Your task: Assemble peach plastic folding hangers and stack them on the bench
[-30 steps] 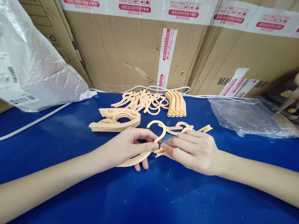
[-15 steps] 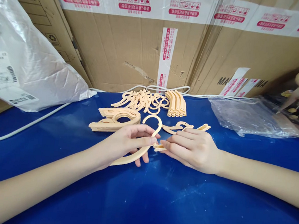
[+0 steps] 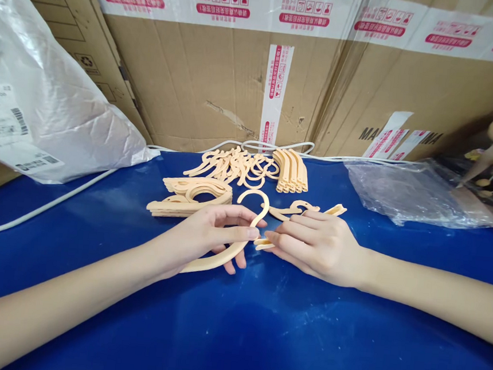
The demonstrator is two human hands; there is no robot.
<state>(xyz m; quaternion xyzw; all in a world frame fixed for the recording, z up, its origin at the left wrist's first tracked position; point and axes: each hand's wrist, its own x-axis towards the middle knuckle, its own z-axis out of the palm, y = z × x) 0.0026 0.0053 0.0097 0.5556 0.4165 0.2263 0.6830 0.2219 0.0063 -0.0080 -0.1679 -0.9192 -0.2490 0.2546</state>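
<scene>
My left hand (image 3: 208, 230) is closed on a cream plastic hanger hook (image 3: 265, 201) with a curved hanger arm (image 3: 211, 262) joined to it, pinched between thumb and fingers. The hook's curl points up. Close by on the right, my right hand (image 3: 321, 246) grips a slim cream hanger arm (image 3: 263, 244), whose forked end pokes out by the fingertips. A small gap seems to separate the two pieces; fingers hide the exact spot. Another cream end (image 3: 337, 210) shows behind the right hand, and I cannot tell whether it is the same arm. A loose hook piece (image 3: 282, 212) lies just beyond.
Folded hangers (image 3: 190, 208) are stacked behind my left hand. Farther back on the blue table (image 3: 233, 333) lie a pile of loose hooks (image 3: 231, 166) and a row of hanger arms (image 3: 291, 171). Around stand cardboard boxes (image 3: 195, 82), a white bag (image 3: 64, 94) and clear plastic (image 3: 418, 191).
The hook in my left hand has shifted slightly to the right. Both hands keep their grip and have barely moved.
</scene>
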